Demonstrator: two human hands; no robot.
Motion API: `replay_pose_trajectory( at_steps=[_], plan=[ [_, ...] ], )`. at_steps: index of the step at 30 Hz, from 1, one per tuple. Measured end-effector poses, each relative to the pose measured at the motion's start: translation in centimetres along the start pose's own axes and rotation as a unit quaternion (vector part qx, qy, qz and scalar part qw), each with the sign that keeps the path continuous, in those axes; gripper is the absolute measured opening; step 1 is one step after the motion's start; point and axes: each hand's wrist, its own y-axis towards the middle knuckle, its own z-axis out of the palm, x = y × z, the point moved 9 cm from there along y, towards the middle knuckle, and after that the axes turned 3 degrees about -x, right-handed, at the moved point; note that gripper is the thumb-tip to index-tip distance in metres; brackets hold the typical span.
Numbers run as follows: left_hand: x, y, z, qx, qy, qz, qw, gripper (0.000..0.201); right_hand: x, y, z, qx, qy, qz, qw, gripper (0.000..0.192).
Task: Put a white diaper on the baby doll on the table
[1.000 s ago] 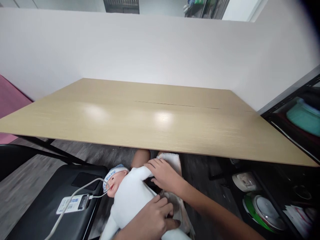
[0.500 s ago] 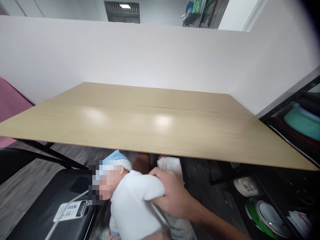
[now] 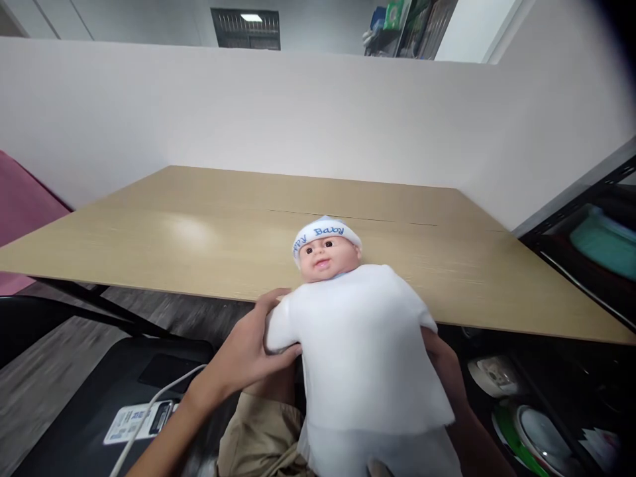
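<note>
doll (image 3: 358, 331) in a white garment is held upright in front of the person, at the near edge of the bench (image 3: 199, 245), with its head over the wooden top and its face turned to the camera. it wears a white cap (image 3: 325, 232) with blue letters; only "ppy baby" can be read, the beginning goes around the side. the left hand (image 3: 248, 351) grips the doll's side at the sleeve, fingers closed on the white cloth and thumb up along the shoulder. the right hand (image 3: 442, 351) is mostly hidden behind the garment; only a part of its back and the wrist show at the doll's other side, so it seems to hold the doll, but how the fingers are placed i cannot tell. the lower part of the doll is cut off by the bottom of the picture, its legs are not seen. below left, a white cable (image 3: 149, 417) lies over a black chair (image 3: 99, 397) beside a small device with a label (image 3: 139, 419), the print too small to read. at the right, a dark shelf (image 3: 571, 218) holds dishes (image 3: 527, 424), partly cut off and blurred.
</note>
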Motion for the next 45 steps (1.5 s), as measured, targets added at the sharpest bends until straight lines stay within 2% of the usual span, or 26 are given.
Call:
replay_pose_trajectory(
  at_steps=[3,4,6,7,10,12,15,19,23,30,38,45],
  plan=[
    [1.0,2.3,0.1,0.083,0.000,-0.029,0.996,0.072,-0.2,1.9,-0.2,-0.018,0.035,0.032,0.999,0.054],
    [1.3,3.0,-0.1,0.096,0.009,-0.029,0.995,0.071,-0.1,2.5,-0.6,-0.020,0.024,0.023,0.999,0.050],
    [1.8,4.1,-0.6,0.110,0.029,-0.020,0.993,0.071,0.7,3.7,-2.0,-0.031,-0.065,-0.036,0.997,0.044],
    [2.1,4.6,-0.8,0.115,0.039,-0.015,0.993,0.071,1.1,4.1,-2.7,-0.033,-0.131,-0.077,0.988,0.040],
    [3.4,6.0,-1.0,0.127,0.059,-0.009,0.990,0.074,1.3,5.1,-3.5,-0.010,-0.297,-0.186,0.937,0.031],
    [4.2,6.7,-0.6,0.137,0.061,-0.008,0.989,0.077,0.5,5.6,-3.2,0.026,-0.337,-0.228,0.913,0.029],
    [5.3,7.5,0.0,0.146,0.050,-0.012,0.988,0.079,-1.3,6.4,-2.7,0.056,-0.358,-0.244,0.899,0.027],
    [7.2,8.2,0.4,0.141,0.034,-0.036,0.989,0.083,-3.1,7.5,-2.3,0.061,-0.363,-0.245,0.897,0.026],
    [8.8,8.5,0.1,0.130,0.014,-0.034,0.991,0.087,-4.6,8.7,-2.3,0.056,-0.352,-0.235,0.904,0.027],
    [11.7,10.1,-0.2,0.093,0.074,-0.032,0.992,0.071,-6.4,13.2,-1.5,0.085,-0.323,-0.227,0.915,0.036],
    [15.3,15.6,0.2,0.011,0.164,0.049,0.985,0.066,-6.4,20.7,0.8,0.089,-0.336,-0.243,0.905,0.041],
    [18.7,21.8,-0.2,-0.002,0.160,0.049,0.986,0.068,-6.4,27.2,2.7,0.086,-0.342,-0.252,0.901,0.040]
  ],
)
